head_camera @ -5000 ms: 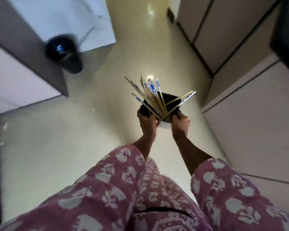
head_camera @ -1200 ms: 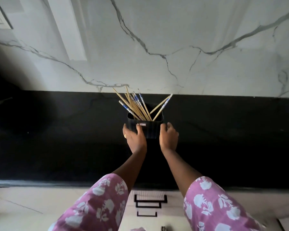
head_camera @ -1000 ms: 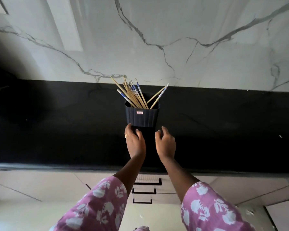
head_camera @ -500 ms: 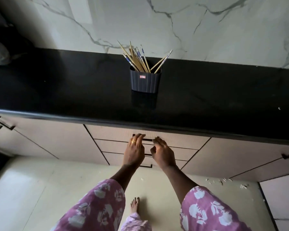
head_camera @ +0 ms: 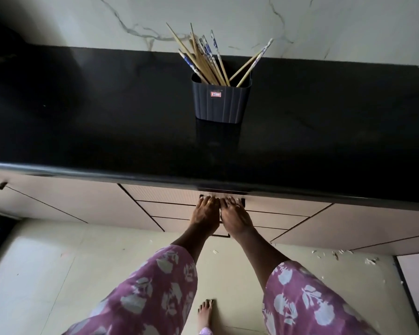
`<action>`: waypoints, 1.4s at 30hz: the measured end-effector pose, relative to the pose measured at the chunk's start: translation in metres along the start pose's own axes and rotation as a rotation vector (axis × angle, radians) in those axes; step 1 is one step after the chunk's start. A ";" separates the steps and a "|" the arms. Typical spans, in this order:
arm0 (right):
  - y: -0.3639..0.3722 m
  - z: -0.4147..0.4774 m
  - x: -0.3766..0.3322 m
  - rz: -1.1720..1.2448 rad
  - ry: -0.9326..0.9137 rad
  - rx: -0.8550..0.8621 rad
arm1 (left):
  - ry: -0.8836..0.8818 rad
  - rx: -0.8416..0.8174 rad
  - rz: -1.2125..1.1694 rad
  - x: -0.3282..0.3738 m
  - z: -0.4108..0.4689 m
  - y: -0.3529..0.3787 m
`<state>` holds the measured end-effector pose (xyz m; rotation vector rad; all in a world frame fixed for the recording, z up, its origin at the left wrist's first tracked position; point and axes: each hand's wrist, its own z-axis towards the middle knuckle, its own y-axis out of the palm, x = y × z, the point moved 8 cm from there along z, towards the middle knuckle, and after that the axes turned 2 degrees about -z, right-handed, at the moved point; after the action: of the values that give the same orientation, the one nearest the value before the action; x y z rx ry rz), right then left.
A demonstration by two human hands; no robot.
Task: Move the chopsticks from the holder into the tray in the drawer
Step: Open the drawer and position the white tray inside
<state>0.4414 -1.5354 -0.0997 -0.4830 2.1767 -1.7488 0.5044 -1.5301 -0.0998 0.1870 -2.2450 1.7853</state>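
Both hands have risen from the lower drawer fronts to the handle (head_camera: 221, 199) of the top drawer (head_camera: 167, 195), just under the black counter (head_camera: 82, 117) edge at frame centre. Left hand (head_camera: 205, 213) and right hand (head_camera: 235, 216) lie side by side, fingers curled over the handle; how firmly they grip it is hard to tell, since the fingertips are hidden. Chopsticks (head_camera: 211, 59) stand fanned in the dark holder (head_camera: 220, 102) on the counter, upper centre, well apart from the hands. No tray is visible.

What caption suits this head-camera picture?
Both hands, left and right, grip the top drawer handle; chopsticks wait in their holder.
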 end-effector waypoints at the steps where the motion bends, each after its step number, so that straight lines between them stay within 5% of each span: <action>1: 0.004 0.003 -0.001 0.015 0.008 0.003 | 0.007 0.000 -0.012 -0.003 0.003 0.003; 8: 0.006 0.008 0.003 0.153 0.172 0.053 | 0.002 0.135 -0.079 -0.005 -0.001 0.012; 28: 0.002 -0.064 -0.019 0.152 0.310 0.129 | -0.027 0.126 -0.009 0.005 -0.069 0.041; 42: 0.039 -0.198 -0.077 0.159 0.152 0.061 | -0.007 0.183 -0.112 0.032 -0.227 0.045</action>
<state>0.4206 -1.3202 -0.0944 -0.1620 2.1871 -1.8111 0.4913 -1.2969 -0.0859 0.3478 -2.0311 1.9299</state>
